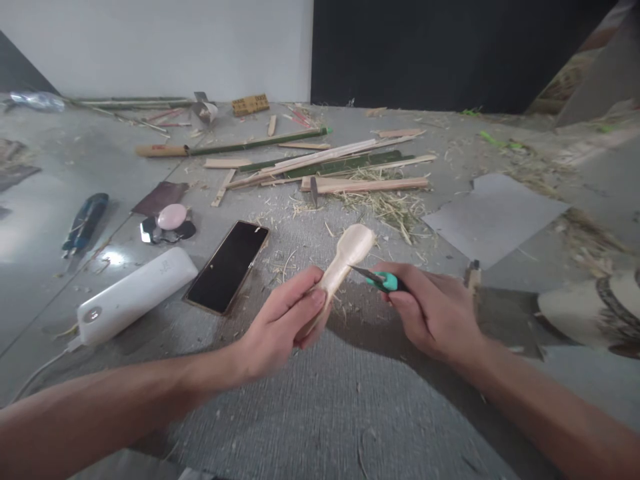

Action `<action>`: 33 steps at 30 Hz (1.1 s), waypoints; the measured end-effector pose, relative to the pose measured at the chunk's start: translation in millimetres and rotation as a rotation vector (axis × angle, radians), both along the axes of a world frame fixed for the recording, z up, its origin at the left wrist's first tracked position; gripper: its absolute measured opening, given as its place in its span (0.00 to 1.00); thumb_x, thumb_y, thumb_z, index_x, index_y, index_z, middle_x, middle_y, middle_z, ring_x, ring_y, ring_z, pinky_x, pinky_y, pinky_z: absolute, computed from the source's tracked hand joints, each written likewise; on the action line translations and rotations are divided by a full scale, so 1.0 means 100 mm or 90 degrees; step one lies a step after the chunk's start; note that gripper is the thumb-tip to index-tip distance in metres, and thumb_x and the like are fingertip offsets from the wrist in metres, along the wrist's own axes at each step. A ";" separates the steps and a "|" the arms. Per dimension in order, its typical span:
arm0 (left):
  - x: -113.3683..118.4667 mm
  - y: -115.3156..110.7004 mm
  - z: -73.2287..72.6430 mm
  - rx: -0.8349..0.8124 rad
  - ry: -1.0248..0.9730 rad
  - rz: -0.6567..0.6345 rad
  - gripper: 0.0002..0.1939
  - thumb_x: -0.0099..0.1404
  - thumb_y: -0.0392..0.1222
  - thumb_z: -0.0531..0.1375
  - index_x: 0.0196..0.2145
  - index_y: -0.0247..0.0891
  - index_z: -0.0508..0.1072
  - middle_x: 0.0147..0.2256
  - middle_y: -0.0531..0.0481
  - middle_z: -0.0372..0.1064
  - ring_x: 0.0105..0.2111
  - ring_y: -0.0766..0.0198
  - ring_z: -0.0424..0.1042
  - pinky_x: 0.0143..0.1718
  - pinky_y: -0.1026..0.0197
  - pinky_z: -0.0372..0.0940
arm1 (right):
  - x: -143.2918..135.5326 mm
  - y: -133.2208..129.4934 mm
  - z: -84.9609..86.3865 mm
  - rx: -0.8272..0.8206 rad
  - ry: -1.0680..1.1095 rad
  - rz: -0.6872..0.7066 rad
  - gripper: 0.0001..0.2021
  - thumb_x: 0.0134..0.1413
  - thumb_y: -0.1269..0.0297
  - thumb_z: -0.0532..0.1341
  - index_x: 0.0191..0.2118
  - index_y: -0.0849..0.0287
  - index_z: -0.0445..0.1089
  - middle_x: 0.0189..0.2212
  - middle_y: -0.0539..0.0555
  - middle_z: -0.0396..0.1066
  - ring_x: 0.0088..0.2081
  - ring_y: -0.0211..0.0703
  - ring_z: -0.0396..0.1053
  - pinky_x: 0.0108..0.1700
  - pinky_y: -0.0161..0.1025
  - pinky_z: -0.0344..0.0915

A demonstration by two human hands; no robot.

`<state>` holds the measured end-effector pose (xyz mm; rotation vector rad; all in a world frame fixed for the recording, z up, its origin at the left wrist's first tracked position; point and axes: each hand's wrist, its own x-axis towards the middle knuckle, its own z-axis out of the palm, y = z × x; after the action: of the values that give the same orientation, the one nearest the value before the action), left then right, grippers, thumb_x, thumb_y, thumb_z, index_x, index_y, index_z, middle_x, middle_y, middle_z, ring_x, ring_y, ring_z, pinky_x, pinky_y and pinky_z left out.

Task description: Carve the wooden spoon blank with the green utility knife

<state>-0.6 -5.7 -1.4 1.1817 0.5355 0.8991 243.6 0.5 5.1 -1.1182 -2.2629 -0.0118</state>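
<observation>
My left hand [290, 310] is closed around the handle of a pale wooden spoon [356, 243], whose rounded head points up and away from me. In my right hand [435, 310] is a craft knife [383, 280] with a teal and black grip. The knife's narrow, pointed blade reaches left to the spoon's neck; whether the tip touches the wood I cannot tell. My fingers hide the lower end of the spoon's handle and most of the knife's grip.
A phone [227, 267], a white power bank [135, 293] with a cable, and pliers [85, 223] lie at left. Bamboo strips [330, 157], a hammer [314, 191] and shavings [395, 210] lie ahead. Paper [495, 217] and a pale cylinder [575, 310] are at right.
</observation>
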 end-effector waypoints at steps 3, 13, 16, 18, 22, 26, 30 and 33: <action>-0.01 -0.01 -0.01 0.011 0.009 0.005 0.15 0.80 0.45 0.51 0.34 0.39 0.60 0.19 0.61 0.52 0.17 0.75 0.50 0.18 0.68 0.48 | 0.00 -0.01 0.00 0.012 -0.001 -0.007 0.10 0.73 0.64 0.49 0.51 0.55 0.65 0.26 0.47 0.74 0.24 0.39 0.73 0.26 0.37 0.64; 0.00 0.00 -0.01 0.023 0.020 0.024 0.15 0.80 0.46 0.51 0.33 0.39 0.60 0.19 0.61 0.52 0.17 0.74 0.50 0.17 0.66 0.47 | -0.01 -0.02 0.00 0.015 -0.001 -0.010 0.10 0.73 0.65 0.50 0.50 0.57 0.66 0.26 0.47 0.73 0.25 0.37 0.72 0.28 0.36 0.64; 0.01 -0.02 0.00 0.053 0.037 0.039 0.15 0.81 0.45 0.50 0.34 0.40 0.59 0.19 0.62 0.51 0.17 0.74 0.50 0.18 0.65 0.47 | -0.04 -0.02 0.02 0.028 -0.015 -0.024 0.10 0.74 0.63 0.49 0.49 0.57 0.66 0.25 0.47 0.72 0.23 0.38 0.70 0.26 0.36 0.62; 0.01 -0.04 0.00 0.077 0.051 0.042 0.15 0.81 0.44 0.50 0.34 0.40 0.58 0.19 0.62 0.53 0.17 0.74 0.50 0.19 0.65 0.48 | -0.05 -0.02 0.03 0.029 -0.011 -0.022 0.10 0.74 0.63 0.49 0.49 0.56 0.65 0.24 0.46 0.71 0.22 0.37 0.69 0.25 0.36 0.61; -0.01 -0.06 0.00 0.103 0.088 0.047 0.15 0.81 0.44 0.49 0.33 0.41 0.57 0.19 0.62 0.54 0.18 0.73 0.50 0.20 0.64 0.49 | -0.07 -0.02 0.04 -0.006 0.012 -0.007 0.09 0.74 0.64 0.49 0.47 0.55 0.65 0.23 0.44 0.71 0.21 0.36 0.69 0.25 0.35 0.61; -0.02 -0.05 0.01 0.142 0.134 0.067 0.15 0.81 0.43 0.47 0.33 0.41 0.57 0.20 0.61 0.54 0.19 0.72 0.51 0.22 0.62 0.51 | -0.06 -0.03 0.05 -0.049 0.015 0.007 0.09 0.74 0.64 0.48 0.47 0.55 0.64 0.22 0.43 0.70 0.19 0.35 0.67 0.24 0.34 0.60; -0.02 -0.04 -0.01 0.168 0.201 0.124 0.16 0.81 0.44 0.48 0.32 0.42 0.55 0.21 0.60 0.56 0.21 0.71 0.54 0.24 0.61 0.52 | -0.05 -0.01 0.05 0.026 -0.026 -0.016 0.09 0.73 0.61 0.52 0.49 0.57 0.65 0.33 0.52 0.75 0.32 0.40 0.74 0.31 0.36 0.65; -0.02 -0.04 -0.02 0.170 0.236 0.151 0.15 0.81 0.46 0.49 0.33 0.42 0.55 0.21 0.61 0.57 0.21 0.71 0.55 0.24 0.61 0.53 | -0.06 0.02 0.06 0.075 -0.088 -0.024 0.11 0.70 0.57 0.57 0.49 0.58 0.67 0.39 0.56 0.74 0.39 0.46 0.74 0.37 0.40 0.66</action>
<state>-2.2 -9.7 -3.7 1.5649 0.8888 0.9784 237.3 2.1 10.8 -1.1268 -2.3284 -0.2410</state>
